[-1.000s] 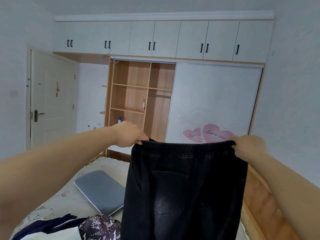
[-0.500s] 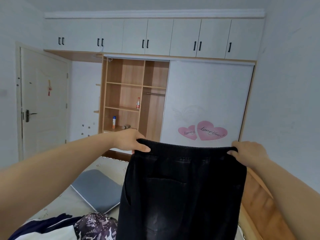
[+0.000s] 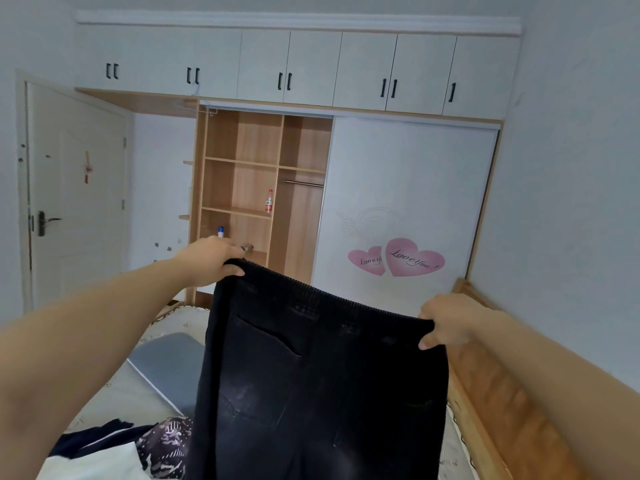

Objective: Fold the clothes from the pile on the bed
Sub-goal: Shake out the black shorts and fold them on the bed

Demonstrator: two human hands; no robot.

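Note:
A pair of black jeans (image 3: 322, 386) with an elastic waistband hangs in the air over the bed (image 3: 124, 393), back pockets facing me. My left hand (image 3: 211, 261) pinches the left end of the waistband, higher up. My right hand (image 3: 446, 320) grips the right end, lower, so the waistband slopes down to the right. The legs drop out of the bottom of the view. The pile of clothes (image 3: 131, 448) lies at the lower left: a dark navy piece, a white piece and a camouflage-patterned piece.
A grey flat cushion (image 3: 162, 365) lies on the bed behind the jeans. A wooden bed frame (image 3: 502, 393) runs along the right wall. Ahead stands a wardrobe (image 3: 405, 209) with open shelves holding bottles. A shut door (image 3: 76, 202) is at the left.
The waistband has tilted: my right hand has dropped lower while my left hand stays up. The view has swung slightly, showing more of the door and left wall.

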